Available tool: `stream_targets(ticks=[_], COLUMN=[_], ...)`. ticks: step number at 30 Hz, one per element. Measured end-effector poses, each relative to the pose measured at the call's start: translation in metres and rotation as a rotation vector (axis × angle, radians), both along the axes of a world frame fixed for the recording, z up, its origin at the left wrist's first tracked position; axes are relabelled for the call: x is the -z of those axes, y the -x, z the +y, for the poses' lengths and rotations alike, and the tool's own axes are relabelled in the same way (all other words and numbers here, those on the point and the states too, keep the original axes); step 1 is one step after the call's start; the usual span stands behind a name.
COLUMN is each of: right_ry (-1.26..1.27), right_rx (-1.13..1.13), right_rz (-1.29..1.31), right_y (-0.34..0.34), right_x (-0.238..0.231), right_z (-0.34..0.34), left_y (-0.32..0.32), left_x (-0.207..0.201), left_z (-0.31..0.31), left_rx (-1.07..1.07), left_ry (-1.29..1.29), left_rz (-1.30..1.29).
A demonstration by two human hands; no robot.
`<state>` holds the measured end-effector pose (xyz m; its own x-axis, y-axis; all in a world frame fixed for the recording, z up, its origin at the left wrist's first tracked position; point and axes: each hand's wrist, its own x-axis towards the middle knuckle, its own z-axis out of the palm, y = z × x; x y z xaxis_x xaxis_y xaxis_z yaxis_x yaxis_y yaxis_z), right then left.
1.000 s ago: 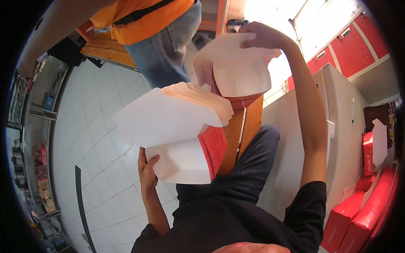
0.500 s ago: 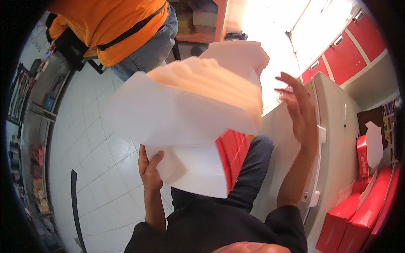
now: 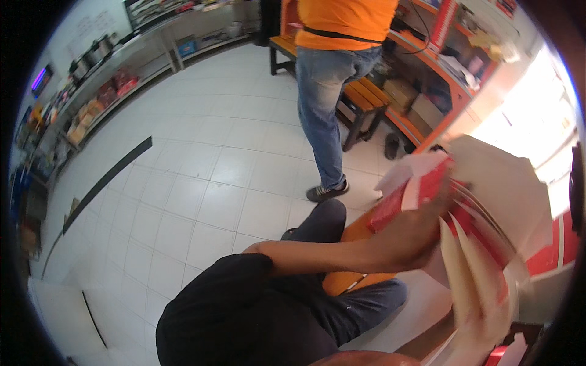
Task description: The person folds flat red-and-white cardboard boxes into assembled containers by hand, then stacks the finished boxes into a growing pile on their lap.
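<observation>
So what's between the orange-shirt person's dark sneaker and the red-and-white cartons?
In the head view, a narrow patch of white floor tiles shows between the dark sneaker and the red-and-white cartons, which are nearer the camera.

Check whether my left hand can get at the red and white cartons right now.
Likely yes: your left hand appears right up against the red and white cartons, with nothing visible between them, though blur hides the exact contact.

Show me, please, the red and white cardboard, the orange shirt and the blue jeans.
Red and white cardboard [image 3: 503,180]: head view, on its large pale flap.
Orange shirt [image 3: 348,17]: head view, middle of the visible cloth.
Blue jeans [image 3: 321,104]: head view, on the thigh.
</observation>
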<state>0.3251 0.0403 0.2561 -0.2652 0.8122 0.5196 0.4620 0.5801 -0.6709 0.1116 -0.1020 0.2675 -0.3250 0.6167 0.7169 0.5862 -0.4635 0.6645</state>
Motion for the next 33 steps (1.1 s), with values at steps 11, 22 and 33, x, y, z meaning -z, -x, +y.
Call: stream_targets(ticks=[11, 22, 33], right_ry=[0.222, 0.358, 0.397], right_rx=[-0.239, -0.396, -0.413], right_rz=[0.431, 0.323, -0.143], right_y=[-0.040, -0.019, 0.056], right_x=[-0.013, -0.042, -0.067], right_z=[0.096, 0.143, 0.145], left_y=[0.053, 0.146, 0.138], left_x=[0.005, 0.137, 0.141], left_z=[0.029, 0.096, 0.097], left_rx=[0.488, 0.322, 0.231], left_ry=[-0.176, 0.231, 0.288], left_rz=[0.115, 0.633, 0.684])
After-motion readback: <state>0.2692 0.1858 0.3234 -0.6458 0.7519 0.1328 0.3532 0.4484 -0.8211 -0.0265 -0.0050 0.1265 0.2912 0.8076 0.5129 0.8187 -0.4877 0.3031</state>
